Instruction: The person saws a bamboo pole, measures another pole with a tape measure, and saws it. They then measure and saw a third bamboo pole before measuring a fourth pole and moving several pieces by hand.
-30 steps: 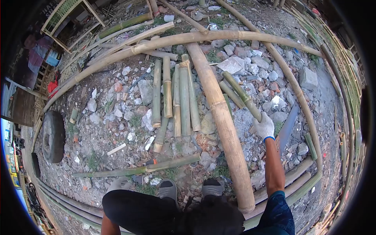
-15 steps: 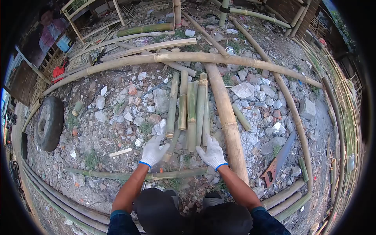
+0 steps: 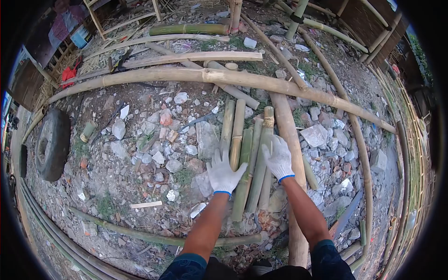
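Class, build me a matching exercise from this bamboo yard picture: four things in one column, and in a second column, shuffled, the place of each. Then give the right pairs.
Things:
1. left hand
2. right hand
3. old tyre
4. hand saw

Places:
A. lying on the rubble at the far left
B. on the rubble to the right of the person's right forearm
C. on the left side of the cut bamboo pieces
D. on the right side of the cut bamboo pieces, next to the thick bamboo pole

Pairs: 1-C, 2-D, 3-A, 4-B
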`<state>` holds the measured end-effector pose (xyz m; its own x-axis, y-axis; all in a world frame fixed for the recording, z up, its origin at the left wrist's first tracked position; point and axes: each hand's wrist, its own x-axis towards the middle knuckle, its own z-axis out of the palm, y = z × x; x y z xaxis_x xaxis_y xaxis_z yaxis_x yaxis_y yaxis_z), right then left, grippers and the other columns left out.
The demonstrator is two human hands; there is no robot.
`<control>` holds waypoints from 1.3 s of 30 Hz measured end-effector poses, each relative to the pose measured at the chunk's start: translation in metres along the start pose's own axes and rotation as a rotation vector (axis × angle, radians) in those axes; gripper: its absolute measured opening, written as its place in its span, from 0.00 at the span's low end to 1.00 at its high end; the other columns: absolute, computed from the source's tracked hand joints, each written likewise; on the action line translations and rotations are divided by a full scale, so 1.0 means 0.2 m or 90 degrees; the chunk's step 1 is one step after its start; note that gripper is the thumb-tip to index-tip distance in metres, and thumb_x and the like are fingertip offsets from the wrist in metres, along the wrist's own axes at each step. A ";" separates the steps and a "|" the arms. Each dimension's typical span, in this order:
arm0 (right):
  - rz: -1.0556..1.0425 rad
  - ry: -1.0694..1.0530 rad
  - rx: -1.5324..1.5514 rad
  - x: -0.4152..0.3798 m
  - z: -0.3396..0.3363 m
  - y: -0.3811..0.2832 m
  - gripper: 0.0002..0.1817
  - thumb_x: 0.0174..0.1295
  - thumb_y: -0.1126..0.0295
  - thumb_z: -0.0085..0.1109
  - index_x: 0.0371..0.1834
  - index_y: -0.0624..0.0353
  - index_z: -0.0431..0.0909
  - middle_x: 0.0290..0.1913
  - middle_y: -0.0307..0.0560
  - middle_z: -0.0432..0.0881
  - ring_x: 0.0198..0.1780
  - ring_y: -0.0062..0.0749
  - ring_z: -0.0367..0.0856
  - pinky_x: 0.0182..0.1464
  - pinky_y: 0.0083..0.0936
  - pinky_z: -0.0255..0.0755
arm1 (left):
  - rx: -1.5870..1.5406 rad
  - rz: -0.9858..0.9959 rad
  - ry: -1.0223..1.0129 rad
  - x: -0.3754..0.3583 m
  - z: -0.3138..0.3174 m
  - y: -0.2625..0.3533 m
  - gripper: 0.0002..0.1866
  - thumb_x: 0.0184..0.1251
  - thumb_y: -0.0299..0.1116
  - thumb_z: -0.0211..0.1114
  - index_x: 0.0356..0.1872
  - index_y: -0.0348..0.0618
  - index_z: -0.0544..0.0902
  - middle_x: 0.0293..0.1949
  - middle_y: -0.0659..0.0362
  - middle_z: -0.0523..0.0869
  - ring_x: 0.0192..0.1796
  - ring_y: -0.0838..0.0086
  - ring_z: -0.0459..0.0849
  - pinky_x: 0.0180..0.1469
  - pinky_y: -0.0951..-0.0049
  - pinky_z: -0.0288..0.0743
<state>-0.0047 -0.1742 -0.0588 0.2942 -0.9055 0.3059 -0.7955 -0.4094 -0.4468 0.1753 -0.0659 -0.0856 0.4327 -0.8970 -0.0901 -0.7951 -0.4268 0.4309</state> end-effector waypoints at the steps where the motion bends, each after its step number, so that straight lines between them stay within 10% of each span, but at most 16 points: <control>1: -0.027 0.020 0.003 0.18 0.05 0.03 0.26 0.69 0.60 0.67 0.67 0.58 0.78 0.64 0.58 0.82 0.64 0.57 0.80 0.67 0.47 0.77 | -0.005 0.001 -0.003 0.00 0.01 0.00 0.55 0.63 0.69 0.68 0.84 0.49 0.60 0.80 0.38 0.67 0.79 0.45 0.69 0.81 0.43 0.59; 9: 0.019 -0.107 -0.273 0.99 0.53 0.13 0.24 0.65 0.56 0.68 0.63 0.51 0.81 0.60 0.53 0.86 0.62 0.48 0.84 0.57 0.47 0.80 | -0.046 0.011 0.008 0.04 -0.05 0.00 0.52 0.63 0.64 0.71 0.82 0.45 0.65 0.77 0.36 0.69 0.75 0.42 0.72 0.78 0.46 0.64; 14: 0.028 -0.268 -0.173 1.14 0.66 0.21 0.23 0.67 0.57 0.67 0.60 0.56 0.77 0.59 0.59 0.85 0.63 0.60 0.83 0.59 0.54 0.80 | 0.003 0.019 -0.013 0.07 -0.09 -0.01 0.52 0.64 0.67 0.69 0.82 0.44 0.65 0.78 0.37 0.68 0.80 0.44 0.68 0.81 0.37 0.57; 22: -0.051 -0.125 0.061 1.11 0.62 0.31 0.28 0.72 0.56 0.64 0.67 0.65 0.75 0.61 0.70 0.82 0.65 0.69 0.79 0.67 0.52 0.75 | -0.030 0.000 -0.066 0.08 -0.09 -0.02 0.52 0.65 0.68 0.67 0.83 0.46 0.63 0.79 0.36 0.66 0.82 0.45 0.65 0.82 0.34 0.53; 39: -0.127 -0.371 -0.064 0.82 0.35 -0.03 0.34 0.75 0.39 0.54 0.51 0.67 0.78 0.44 0.70 0.88 0.50 0.68 0.88 0.56 0.57 0.78 | -0.034 -0.012 -0.064 0.07 -0.05 -0.02 0.54 0.63 0.68 0.68 0.83 0.46 0.62 0.80 0.38 0.65 0.82 0.47 0.64 0.84 0.36 0.50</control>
<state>0.0854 -0.3286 -0.0647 0.6609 -0.7360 -0.1466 -0.7327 -0.5904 -0.3385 0.1889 -0.0763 -0.0791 0.4005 -0.8971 -0.1868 -0.7624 -0.4393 0.4751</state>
